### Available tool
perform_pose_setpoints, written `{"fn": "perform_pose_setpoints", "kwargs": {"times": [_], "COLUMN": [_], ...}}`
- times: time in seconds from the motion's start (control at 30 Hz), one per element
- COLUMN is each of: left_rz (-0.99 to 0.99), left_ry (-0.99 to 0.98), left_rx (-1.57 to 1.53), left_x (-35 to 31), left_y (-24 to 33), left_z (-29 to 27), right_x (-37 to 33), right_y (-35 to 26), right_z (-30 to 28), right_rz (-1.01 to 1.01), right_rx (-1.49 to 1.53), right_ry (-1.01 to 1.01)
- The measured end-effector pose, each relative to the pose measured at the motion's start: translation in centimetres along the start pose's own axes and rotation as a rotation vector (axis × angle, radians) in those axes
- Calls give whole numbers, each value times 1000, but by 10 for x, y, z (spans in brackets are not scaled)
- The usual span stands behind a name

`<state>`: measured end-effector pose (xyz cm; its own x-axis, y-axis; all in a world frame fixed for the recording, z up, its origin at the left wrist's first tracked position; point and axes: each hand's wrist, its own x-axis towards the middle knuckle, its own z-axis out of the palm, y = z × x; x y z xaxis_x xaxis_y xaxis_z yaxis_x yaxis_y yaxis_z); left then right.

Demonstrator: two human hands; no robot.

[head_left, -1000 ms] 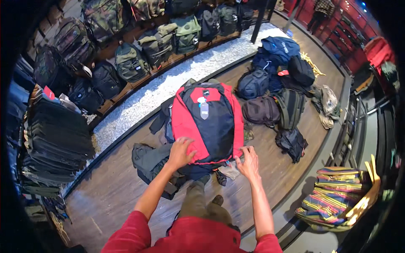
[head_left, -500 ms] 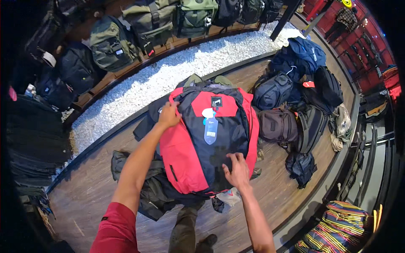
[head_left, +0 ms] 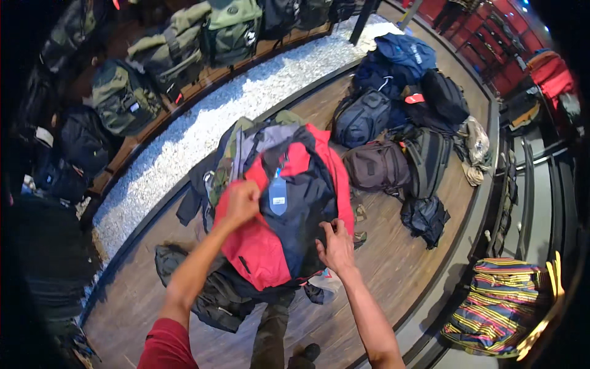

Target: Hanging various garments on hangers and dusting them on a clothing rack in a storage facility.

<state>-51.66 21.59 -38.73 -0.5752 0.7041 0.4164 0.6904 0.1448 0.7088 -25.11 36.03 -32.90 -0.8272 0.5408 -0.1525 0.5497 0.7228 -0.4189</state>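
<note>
A red and black jacket with a hanging paper tag lies on a heap of clothes in front of me. My left hand is closed on the red cloth at the jacket's left side; the fingertips are turned away from view. My right hand rests at the right side on the black cloth, fingers bent but spread apart, holding nothing that I can see. The jacket's top is bunched and folded. Above it, a grey and camouflage garment shows from the heap.
Dark clothes lie on the wooden floor by my feet. Several backpacks, among them a brown one, are piled to the right. White gravel runs along a shelf of bags. A striped bag stands at the lower right.
My left hand has drawn the jacket's upper left part down and toward me, uncovering the grey and camouflage cloth. The right hand stays by the right side. The view has shifted right.
</note>
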Motion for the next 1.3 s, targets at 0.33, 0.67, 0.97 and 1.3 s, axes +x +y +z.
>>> {"fn": "perform_pose_setpoints", "kwargs": {"times": [0.33,0.67,0.97,1.3], "left_rz": [670,334,896,820], "left_ry": [-560,-512,-548,-406], "left_rx": [-406,25,-466,-411], "left_x": [52,61,-28,-95], "left_y": [315,512,702,782], "left_z": [-119,-180,-101,-81], "right_x": [-39,-254,-453,-628], "right_y": [-42,-21,-50,-61], "right_z": [-176,-340,-448,-436], "right_rz": [-278,-134,-229,206], "right_rx": [-138,177,187,120], "right_ry": [181,649,815,989]}}
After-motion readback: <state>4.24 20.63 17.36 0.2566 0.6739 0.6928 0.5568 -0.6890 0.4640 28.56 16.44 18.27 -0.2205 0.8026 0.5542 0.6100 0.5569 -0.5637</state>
